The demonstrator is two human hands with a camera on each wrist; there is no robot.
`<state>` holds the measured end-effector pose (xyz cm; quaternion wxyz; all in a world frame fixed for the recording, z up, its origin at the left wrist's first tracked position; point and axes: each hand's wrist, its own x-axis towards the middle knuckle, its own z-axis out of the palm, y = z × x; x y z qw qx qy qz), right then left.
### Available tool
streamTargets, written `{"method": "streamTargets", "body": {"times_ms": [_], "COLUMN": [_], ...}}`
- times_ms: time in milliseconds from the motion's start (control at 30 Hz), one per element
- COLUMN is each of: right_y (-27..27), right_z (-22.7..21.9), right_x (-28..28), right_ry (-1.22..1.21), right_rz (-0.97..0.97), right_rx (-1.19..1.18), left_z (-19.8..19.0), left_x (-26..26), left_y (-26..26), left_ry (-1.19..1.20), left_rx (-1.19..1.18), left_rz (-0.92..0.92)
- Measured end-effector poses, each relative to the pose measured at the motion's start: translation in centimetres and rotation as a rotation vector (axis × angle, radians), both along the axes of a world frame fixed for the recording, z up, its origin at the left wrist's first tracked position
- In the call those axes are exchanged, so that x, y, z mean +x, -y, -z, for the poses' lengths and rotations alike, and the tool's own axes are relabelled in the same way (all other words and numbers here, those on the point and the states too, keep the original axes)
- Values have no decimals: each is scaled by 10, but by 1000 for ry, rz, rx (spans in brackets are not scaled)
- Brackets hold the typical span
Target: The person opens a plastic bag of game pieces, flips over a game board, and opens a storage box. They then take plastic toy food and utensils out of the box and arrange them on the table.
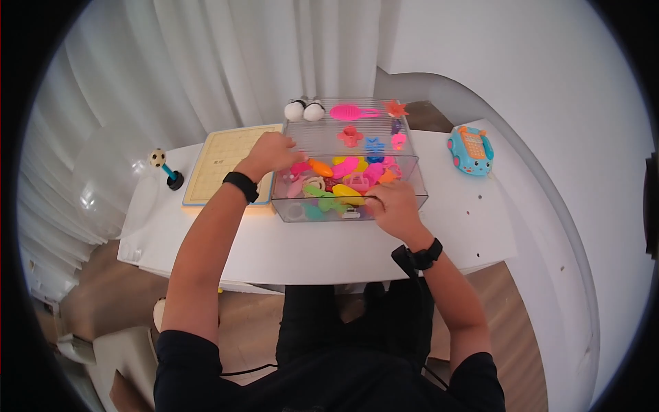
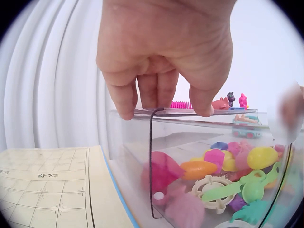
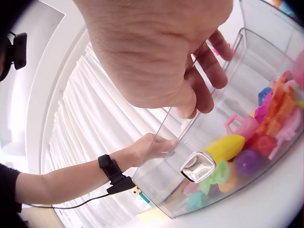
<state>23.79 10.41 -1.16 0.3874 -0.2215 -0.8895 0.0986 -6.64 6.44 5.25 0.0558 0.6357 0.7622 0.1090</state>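
Note:
A clear plastic drawer box (image 1: 343,147) stands on the white table, its drawer (image 1: 322,216) pulled out toward me. Colourful plastic toys fill the drawer, among them a yellow piece (image 3: 225,148), an orange one (image 2: 198,170) and a pale wheel-like ring (image 2: 216,192). My left hand (image 1: 271,154) rests its fingertips and thumb on the box's top panel (image 2: 180,112) at the left front corner. At the right part of the drawer front, my right hand (image 3: 156,57) pinches the upper edge, thumb outside and fingers inside. A silvery handle (image 3: 198,166) sits on that front.
On top of the box are two white fluffy balls (image 1: 304,110), a pink hairbrush (image 1: 345,112) and small figures. A cream board (image 1: 230,165) lies to the left, near a toy football on a stand (image 1: 168,172). A blue toy telephone (image 1: 472,151) stands at right.

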Motion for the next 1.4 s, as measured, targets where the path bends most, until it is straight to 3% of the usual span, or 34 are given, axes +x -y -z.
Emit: {"method": "streamTargets", "body": {"times_ms": [133, 267, 367, 567, 1267, 1400], "right_y": [1, -1, -3, -5, -3, -3], "right_z": [5, 5, 10, 12, 23, 25], "right_x": [0, -1, -3, -4, -9, -11], "right_ry": [-9, -25, -21, 20, -217, -225], "right_rz": [48, 45, 58, 60, 52, 64], "right_rx": [-14, -34, -42, -83, -82, -71], "left_z": [-5, 12, 4, 21, 23, 33], "left_x": [7, -2, 3, -7, -6, -16], "left_y": [-2, -4, -6, -9, -12, -10], "left_ry": [-34, -13, -25, -55, 8, -37], "left_rx": [-80, 103, -30, 80, 51, 139], "left_rz": [-37, 3, -30, -14, -79, -28]}}
